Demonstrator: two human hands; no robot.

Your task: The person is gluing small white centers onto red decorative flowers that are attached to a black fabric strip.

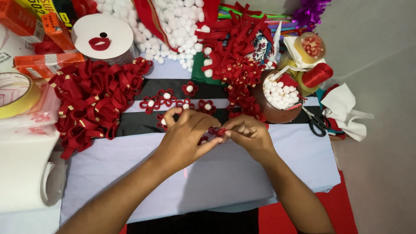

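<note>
Left hand (187, 138) and right hand (248, 134) are jointly pinching a red felt flower (221, 131). Both grips are apparently clenching it, mid-bench (130, 169).

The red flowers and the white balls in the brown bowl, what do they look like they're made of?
Red flowers: probably felt or ribbon, matte, folded into looped petals. White balls: likely fluffy pompoms or cotton, soft and fuzzy-edged. Brown bowl: smooth, slightly glossy, perhaps coconut shell or wood.

Red felt flower (221, 131); white pompoms (277, 93) in brown bowl (268, 110); black-striped pale blue cloth (216, 169)
</note>
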